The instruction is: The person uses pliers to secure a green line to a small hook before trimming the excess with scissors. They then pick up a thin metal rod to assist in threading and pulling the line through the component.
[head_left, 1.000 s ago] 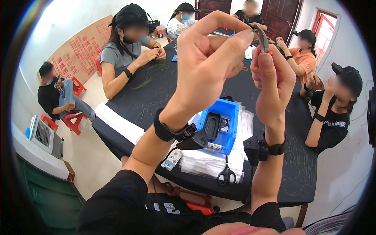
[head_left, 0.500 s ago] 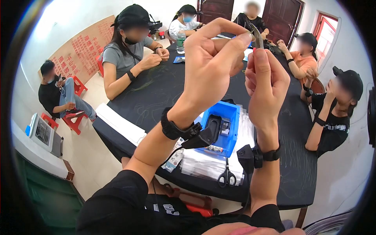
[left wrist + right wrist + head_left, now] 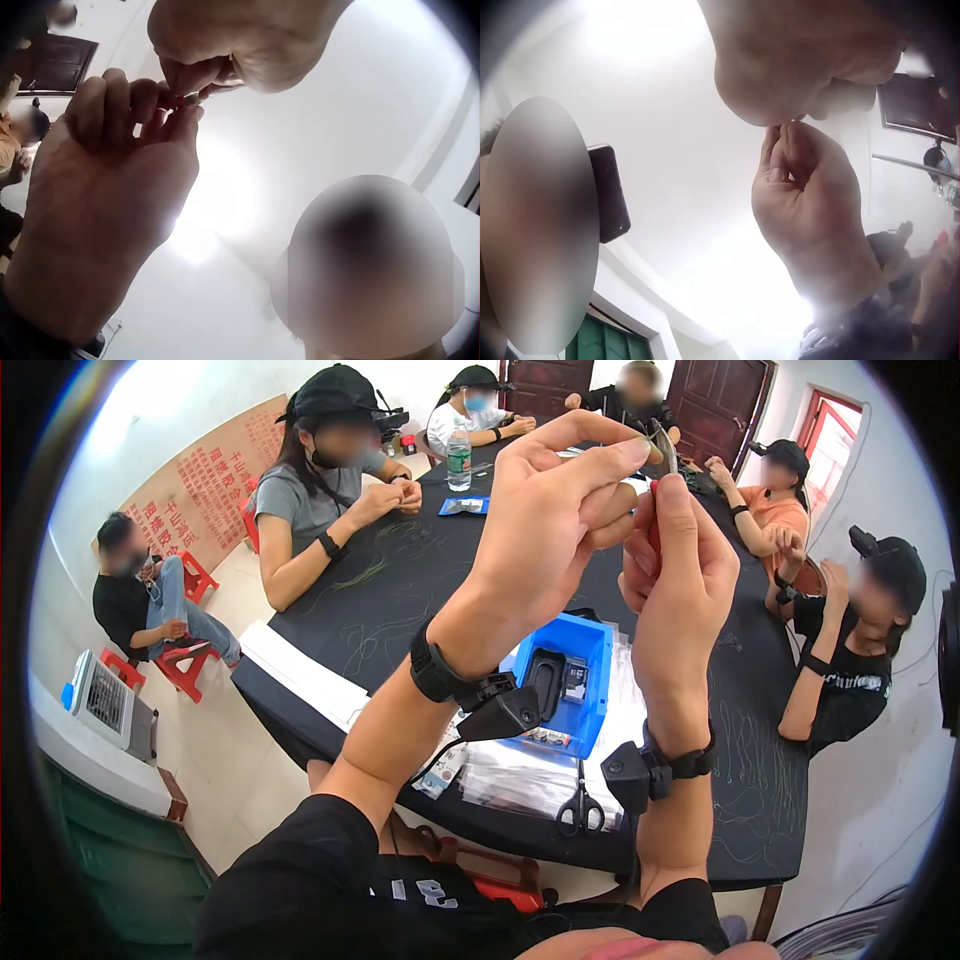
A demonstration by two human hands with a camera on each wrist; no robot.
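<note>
Both hands are raised in front of the head camera, fingertips close together. My right hand (image 3: 685, 580) grips a small tool (image 3: 671, 458) with a grey, tapering end and a red handle (image 3: 655, 525), which the fingers mostly cover. My left hand (image 3: 550, 520) pinches a thin strand (image 3: 655, 430) between thumb and forefinger, right at the tool's tip; its exact kind I cannot tell. In the left wrist view, a bit of red shows between the right hand's fingers (image 3: 131, 101). In the right wrist view, the left hand (image 3: 810, 187) hides the work.
Below the hands, a blue bin (image 3: 590, 730) holds a black tray (image 3: 543, 685). Clear plastic bags (image 3: 510, 785) and black scissors (image 3: 581, 810) lie beside it on the black-covered table (image 3: 390, 600). Fine threads (image 3: 745, 770) and a water bottle (image 3: 459, 460) are farther out. Several people sit around.
The hands have shifted slightly left in the head view and lowered a little from a second ago. The right thumb covers more of the red handle. Both grips look the same.
</note>
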